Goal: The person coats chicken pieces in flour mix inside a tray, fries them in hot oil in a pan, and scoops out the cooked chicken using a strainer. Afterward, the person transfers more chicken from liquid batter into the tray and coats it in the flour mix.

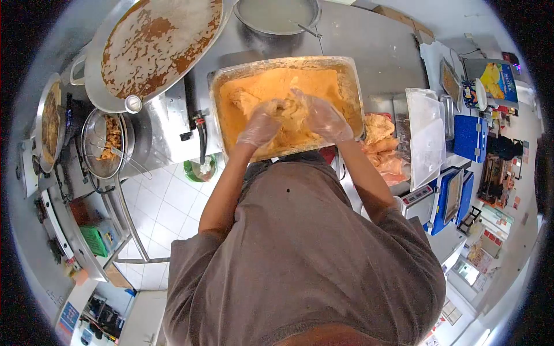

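Note:
A rectangular metal tray [214,109] holds orange breading flour [317,78], with my two hands over it in clear plastic gloves. My left hand [262,123] curls its fingers round one side of a flour-coated piece of meat [293,111]. On the other side of that piece is my right hand [326,118], its fingers bent and closed against it. Flour covers the piece, and its exact cut cannot be made out. Pale raw chicken pieces [384,155] lie just right of the tray, beside my right forearm.
A large pot of foamy brown oil [161,46] stands at upper left. Behind the tray is a metal bowl of cloudy liquid [277,14]. A strainer [104,141] with fried bits sits at left. Clear plastic lids [426,138] and blue containers [470,138] are at right.

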The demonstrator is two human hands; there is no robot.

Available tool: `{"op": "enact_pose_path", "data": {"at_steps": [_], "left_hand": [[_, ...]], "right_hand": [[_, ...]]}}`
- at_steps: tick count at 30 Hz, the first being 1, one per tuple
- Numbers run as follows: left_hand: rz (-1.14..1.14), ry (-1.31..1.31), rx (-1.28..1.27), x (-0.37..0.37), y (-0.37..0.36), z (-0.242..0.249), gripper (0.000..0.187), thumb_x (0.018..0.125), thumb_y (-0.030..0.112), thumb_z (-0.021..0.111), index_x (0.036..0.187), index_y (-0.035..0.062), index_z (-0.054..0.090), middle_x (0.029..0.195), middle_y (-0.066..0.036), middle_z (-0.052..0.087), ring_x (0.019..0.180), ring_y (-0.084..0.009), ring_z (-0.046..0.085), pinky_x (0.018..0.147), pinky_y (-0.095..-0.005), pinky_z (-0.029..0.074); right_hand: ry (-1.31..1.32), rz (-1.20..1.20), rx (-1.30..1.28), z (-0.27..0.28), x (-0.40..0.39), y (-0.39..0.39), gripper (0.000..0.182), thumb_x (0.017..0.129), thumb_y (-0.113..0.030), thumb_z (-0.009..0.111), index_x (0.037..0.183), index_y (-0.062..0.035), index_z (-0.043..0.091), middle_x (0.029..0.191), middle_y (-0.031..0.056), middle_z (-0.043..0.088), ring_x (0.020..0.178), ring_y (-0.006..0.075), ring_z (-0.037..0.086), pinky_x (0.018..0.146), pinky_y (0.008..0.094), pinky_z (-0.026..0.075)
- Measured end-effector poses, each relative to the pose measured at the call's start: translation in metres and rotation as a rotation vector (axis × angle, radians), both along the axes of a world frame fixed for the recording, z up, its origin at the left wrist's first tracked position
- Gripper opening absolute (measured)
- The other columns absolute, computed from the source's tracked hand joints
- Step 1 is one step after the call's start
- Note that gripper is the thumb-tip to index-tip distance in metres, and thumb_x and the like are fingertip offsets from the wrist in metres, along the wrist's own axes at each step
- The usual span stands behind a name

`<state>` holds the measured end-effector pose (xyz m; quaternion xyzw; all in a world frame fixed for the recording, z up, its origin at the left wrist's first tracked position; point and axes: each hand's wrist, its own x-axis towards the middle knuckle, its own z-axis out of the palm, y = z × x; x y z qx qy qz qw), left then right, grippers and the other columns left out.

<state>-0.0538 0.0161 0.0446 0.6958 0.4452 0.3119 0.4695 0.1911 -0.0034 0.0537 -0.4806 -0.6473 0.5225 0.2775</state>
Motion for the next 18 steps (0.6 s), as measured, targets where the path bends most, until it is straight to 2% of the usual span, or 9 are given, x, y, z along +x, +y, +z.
{"op": "enact_pose_path", "data": {"at_steps": [2,5,7,9,11,14,15,17,18], "left_hand": [[-0.057,-0.048,-0.190,0.008,0.009,0.041,0.030,0.083,0.003,0.065,0.112,0.0008,0.066,0.106,-0.017,0.070,0.097,-0.0282,0.066,0.089,-0.0362,0.051],[-0.044,-0.169,-0.193,0.021,0.014,0.050,0.031,0.083,0.003,0.068,0.114,-0.0004,0.064,0.110,-0.017,0.068,0.100,-0.0250,0.064,0.091,-0.0341,0.050],[0.028,-0.309,-0.196,0.033,0.018,0.019,0.037,0.084,0.002,0.070,0.120,0.0000,0.060,0.116,-0.015,0.065,0.105,-0.0233,0.062,0.093,-0.0329,0.050],[0.071,-0.520,-0.310,0.040,0.020,-0.002,0.044,0.085,0.000,0.070,0.127,0.0013,0.055,0.123,-0.012,0.062,0.110,-0.0219,0.061,0.095,-0.0323,0.049],[0.088,-0.804,-0.532,0.041,0.017,-0.013,0.055,0.086,-0.003,0.070,0.135,0.0035,0.048,0.130,-0.010,0.057,0.116,-0.0209,0.058,0.099,-0.0323,0.049],[0.292,-0.704,-0.548,0.038,0.017,0.006,0.064,0.087,-0.007,0.067,0.143,0.0038,0.038,0.135,-0.009,0.053,0.122,-0.0215,0.055,0.102,-0.0331,0.048],[0.335,-0.675,-0.516,0.037,0.016,-0.001,0.064,0.087,-0.006,0.067,0.143,0.0036,0.037,0.137,-0.009,0.052,0.123,-0.0208,0.055,0.102,-0.0334,0.048],[0.417,-0.611,-0.453,0.028,0.014,-0.026,0.065,0.089,-0.004,0.066,0.145,0.0033,0.034,0.140,-0.010,0.050,0.125,-0.0195,0.054,0.101,-0.0341,0.048],[0.398,-0.555,-0.405,0.015,0.009,-0.050,0.062,0.090,-0.002,0.066,0.144,0.0031,0.036,0.140,-0.010,0.051,0.124,-0.0184,0.054,0.101,-0.0337,0.048]], "right_hand": [[-0.042,0.007,0.084,0.014,0.000,0.016,0.051,0.086,-0.008,0.060,0.137,-0.0043,0.054,0.101,0.0077,0.068,0.069,0.0202,0.059,0.062,0.0306,0.048],[0.022,-0.057,0.039,-0.009,0.014,0.026,0.054,0.081,-0.006,0.063,0.135,-0.0079,0.057,0.103,0.0098,0.069,0.075,0.0219,0.063,0.068,0.0313,0.050],[-0.199,-0.059,0.179,-0.008,0.024,0.036,0.054,0.078,-0.007,0.066,0.132,-0.0107,0.059,0.104,0.0096,0.069,0.080,0.0209,0.064,0.073,0.0322,0.051],[-0.396,-0.035,0.141,0.009,0.027,0.051,0.051,0.077,-0.010,0.069,0.128,-0.0119,0.061,0.105,0.0092,0.069,0.085,0.0209,0.065,0.077,0.0333,0.052],[-0.435,-0.013,-0.175,0.041,0.026,0.073,0.048,0.076,-0.011,0.071,0.123,-0.0116,0.063,0.108,0.0093,0.069,0.090,0.0228,0.066,0.082,0.0344,0.052],[-0.575,0.040,-0.140,0.074,0.019,0.108,0.043,0.071,-0.004,0.078,0.112,-0.0077,0.066,0.108,0.0054,0.069,0.100,0.0149,0.063,0.088,0.0316,0.052],[-0.416,-0.010,-0.134,0.052,0.032,0.119,0.042,0.074,-0.014,0.080,0.113,-0.0088,0.066,0.106,0.0065,0.069,0.096,0.0174,0.064,0.087,0.0322,0.053],[-0.221,0.022,0.043,0.026,0.048,0.155,0.041,0.082,-0.018,0.077,0.119,-0.0088,0.062,0.109,0.0072,0.068,0.093,0.0168,0.065,0.081,0.0315,0.054],[-0.310,0.031,0.034,0.051,0.040,0.181,0.039,0.086,-0.015,0.073,0.122,-0.0074,0.060,0.113,0.0066,0.067,0.094,0.0156,0.064,0.080,0.0306,0.055]]}}
